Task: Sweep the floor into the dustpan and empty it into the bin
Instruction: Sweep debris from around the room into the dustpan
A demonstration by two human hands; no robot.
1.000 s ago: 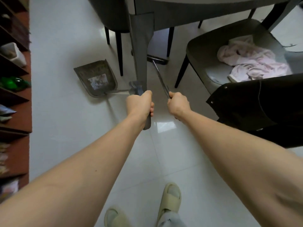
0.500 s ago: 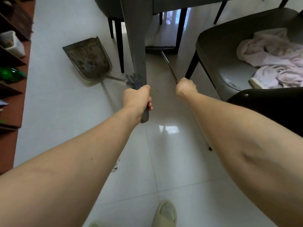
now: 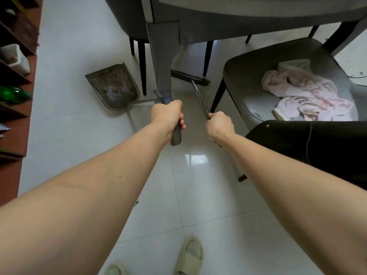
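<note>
The right hand (image 3: pixel 219 124) is closed on the broom (image 3: pixel 199 96), whose shaft runs forward and left to its head under the table (image 3: pixel 238 20). The left hand (image 3: pixel 167 116) grips the dustpan (image 3: pixel 112 87) handle; the pan sits left of the broom head, mouth facing away, so debris likely has to be drawn leftward.

The floor (image 3: pixel 208 205) was of glossy pale tiles and reflected light. The dustpan (image 3: pixel 113 88) looked like translucent grey plastic, dull with dirt. The broom (image 3: pixel 199 96) had a thin shiny metal shaft. On the chair (image 3: pixel 258 108) the seat seemed smooth matt leather, and a soft pink cloth (image 3: pixel 303 96) lay crumpled there. The shelves (image 3: pixel 17 120) looked like reddish-brown wood
</note>
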